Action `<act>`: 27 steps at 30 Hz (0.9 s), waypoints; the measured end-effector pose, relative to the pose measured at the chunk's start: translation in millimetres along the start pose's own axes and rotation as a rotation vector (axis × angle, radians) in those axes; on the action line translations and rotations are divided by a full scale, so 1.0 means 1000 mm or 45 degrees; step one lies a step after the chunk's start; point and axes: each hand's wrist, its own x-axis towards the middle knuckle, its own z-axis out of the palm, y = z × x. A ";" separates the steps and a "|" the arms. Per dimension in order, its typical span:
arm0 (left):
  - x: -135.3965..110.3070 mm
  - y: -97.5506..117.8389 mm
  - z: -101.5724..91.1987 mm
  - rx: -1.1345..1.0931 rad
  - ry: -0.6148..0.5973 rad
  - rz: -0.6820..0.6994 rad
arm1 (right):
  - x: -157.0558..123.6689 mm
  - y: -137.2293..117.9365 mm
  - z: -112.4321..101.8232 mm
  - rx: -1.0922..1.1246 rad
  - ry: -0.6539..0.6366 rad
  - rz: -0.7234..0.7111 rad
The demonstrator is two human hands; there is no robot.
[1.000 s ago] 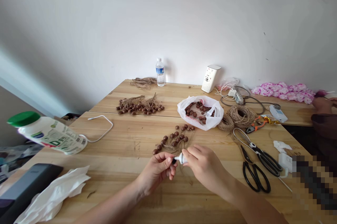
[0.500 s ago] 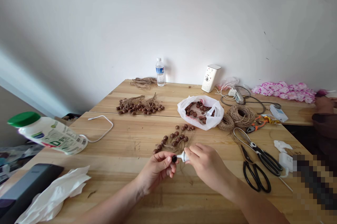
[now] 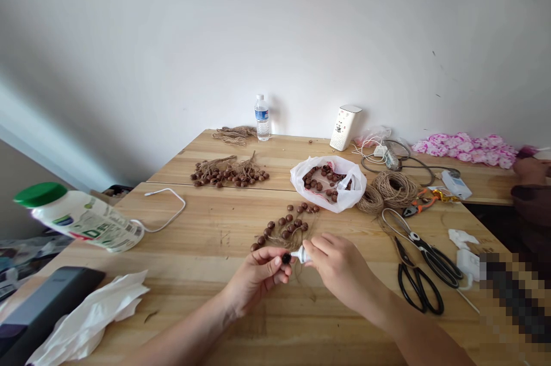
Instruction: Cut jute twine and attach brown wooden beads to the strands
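Observation:
My left hand (image 3: 255,277) pinches a dark brown bead (image 3: 285,258) between thumb and fingers. My right hand (image 3: 340,271) grips a small white glue tube (image 3: 300,254), its nozzle touching the bead. Both hands hover just above the wooden table (image 3: 193,245). Right behind them lies a cluster of brown beads on twine (image 3: 284,226). A white plastic bag of loose beads (image 3: 328,182) sits further back.
Black scissors (image 3: 419,277) and twine coils (image 3: 390,189) lie to the right, pliers (image 3: 419,201) behind them. A tipped green-capped bottle (image 3: 77,218), white cable (image 3: 166,211), crumpled tissue (image 3: 92,314) and dark device (image 3: 38,308) are at left. Another person's arm (image 3: 531,182) is far right.
Both hands have crept slightly up and to the right, still holding bead and tube together; the tube tip stays at the bead.

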 end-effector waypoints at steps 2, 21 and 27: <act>0.000 0.000 0.000 -0.009 0.008 0.001 | 0.000 0.000 0.000 -0.002 -0.008 0.005; -0.001 0.001 0.000 -0.030 0.039 0.031 | 0.001 0.000 -0.002 -0.009 -0.014 0.010; -0.001 0.001 -0.002 -0.019 0.016 0.030 | 0.001 -0.001 -0.001 -0.013 -0.010 0.005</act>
